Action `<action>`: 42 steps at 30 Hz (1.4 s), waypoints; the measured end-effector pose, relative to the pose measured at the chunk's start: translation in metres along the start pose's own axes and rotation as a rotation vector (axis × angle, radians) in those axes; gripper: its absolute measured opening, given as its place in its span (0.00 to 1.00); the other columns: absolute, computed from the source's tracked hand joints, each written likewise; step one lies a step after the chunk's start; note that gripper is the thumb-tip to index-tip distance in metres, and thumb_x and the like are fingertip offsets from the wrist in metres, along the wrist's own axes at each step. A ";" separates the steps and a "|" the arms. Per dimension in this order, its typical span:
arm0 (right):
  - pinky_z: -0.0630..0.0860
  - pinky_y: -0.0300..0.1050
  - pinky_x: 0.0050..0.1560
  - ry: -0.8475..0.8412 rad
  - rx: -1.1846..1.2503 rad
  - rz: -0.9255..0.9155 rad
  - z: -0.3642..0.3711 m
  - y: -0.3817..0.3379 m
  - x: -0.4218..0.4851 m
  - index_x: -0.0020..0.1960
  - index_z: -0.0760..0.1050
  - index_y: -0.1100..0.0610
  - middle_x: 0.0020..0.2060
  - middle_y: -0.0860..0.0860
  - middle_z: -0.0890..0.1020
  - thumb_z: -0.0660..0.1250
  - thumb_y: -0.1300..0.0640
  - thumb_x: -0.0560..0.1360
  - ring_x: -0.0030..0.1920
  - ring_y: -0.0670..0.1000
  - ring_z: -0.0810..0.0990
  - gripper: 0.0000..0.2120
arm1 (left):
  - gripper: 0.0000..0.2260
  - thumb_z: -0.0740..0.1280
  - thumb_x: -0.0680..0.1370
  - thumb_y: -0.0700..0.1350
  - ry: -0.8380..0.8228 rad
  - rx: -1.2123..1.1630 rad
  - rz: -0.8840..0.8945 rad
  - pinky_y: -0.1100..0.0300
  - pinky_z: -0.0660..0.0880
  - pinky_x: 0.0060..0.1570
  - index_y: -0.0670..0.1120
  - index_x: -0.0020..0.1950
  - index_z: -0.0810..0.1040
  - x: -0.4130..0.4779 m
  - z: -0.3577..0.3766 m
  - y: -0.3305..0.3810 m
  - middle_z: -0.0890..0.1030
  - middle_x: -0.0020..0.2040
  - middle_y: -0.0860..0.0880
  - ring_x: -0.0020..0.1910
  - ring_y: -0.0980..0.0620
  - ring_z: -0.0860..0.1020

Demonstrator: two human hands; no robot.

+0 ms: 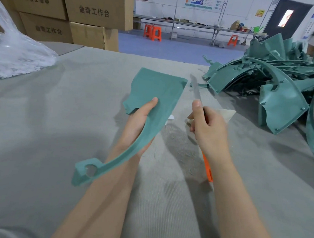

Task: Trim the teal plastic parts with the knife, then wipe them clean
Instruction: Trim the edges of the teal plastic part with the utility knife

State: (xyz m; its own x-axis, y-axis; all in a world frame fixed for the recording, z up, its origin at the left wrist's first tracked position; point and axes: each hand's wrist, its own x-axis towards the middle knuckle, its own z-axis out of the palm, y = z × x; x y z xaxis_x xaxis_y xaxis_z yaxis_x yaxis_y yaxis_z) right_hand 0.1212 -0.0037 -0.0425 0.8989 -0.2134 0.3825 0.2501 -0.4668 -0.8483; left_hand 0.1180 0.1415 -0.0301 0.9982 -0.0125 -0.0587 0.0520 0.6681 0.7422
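My left hand grips a teal plastic part from below, thumb on its upper face, holding it above the grey table. The part has a broad flat end pointing away and a curved arm ending in a ring near me. My right hand grips a knife with its thumb along the blade's base; the blurred blade points away, just right of the part's edge. The knife's orange handle pokes out under my wrist. A pale cloth lies on the table behind my right hand.
A heap of teal parts fills the table's right side. A clear plastic bag sits at the far left. Stacked cardboard boxes stand behind the table. Grey shavings litter the cloth-covered surface between my arms.
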 end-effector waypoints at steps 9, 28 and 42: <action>0.61 0.47 0.30 0.066 -0.153 -0.114 0.008 0.004 -0.004 0.30 0.60 0.55 0.22 0.47 0.65 0.59 0.39 0.78 0.27 0.47 0.63 0.26 | 0.04 0.66 0.78 0.41 -0.013 -0.096 -0.089 0.67 0.74 0.27 0.46 0.43 0.80 0.004 -0.003 0.000 0.81 0.35 0.51 0.29 0.56 0.78; 0.60 0.45 0.29 -0.212 -0.216 -0.329 0.025 -0.004 -0.016 0.30 0.57 0.51 0.22 0.47 0.61 0.60 0.41 0.78 0.25 0.48 0.62 0.24 | 0.11 0.61 0.79 0.36 0.018 -0.253 0.003 0.67 0.72 0.26 0.44 0.36 0.70 0.011 -0.008 0.000 0.71 0.26 0.50 0.24 0.57 0.73; 0.59 0.47 0.30 -0.386 -0.246 -0.338 0.034 -0.010 -0.025 0.30 0.57 0.52 0.22 0.49 0.62 0.61 0.41 0.78 0.28 0.50 0.63 0.25 | 0.13 0.60 0.82 0.42 0.075 -0.302 0.013 0.65 0.75 0.26 0.45 0.41 0.80 0.008 -0.019 0.001 0.82 0.32 0.50 0.29 0.54 0.81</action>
State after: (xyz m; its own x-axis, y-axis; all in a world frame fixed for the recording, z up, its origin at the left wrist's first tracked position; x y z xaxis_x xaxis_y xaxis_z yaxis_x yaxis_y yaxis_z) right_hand 0.1088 0.0348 -0.0560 0.8614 0.2901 0.4168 0.4969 -0.6509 -0.5740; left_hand 0.1258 0.1564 -0.0423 0.9931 0.0450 -0.1083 0.0169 0.8588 0.5120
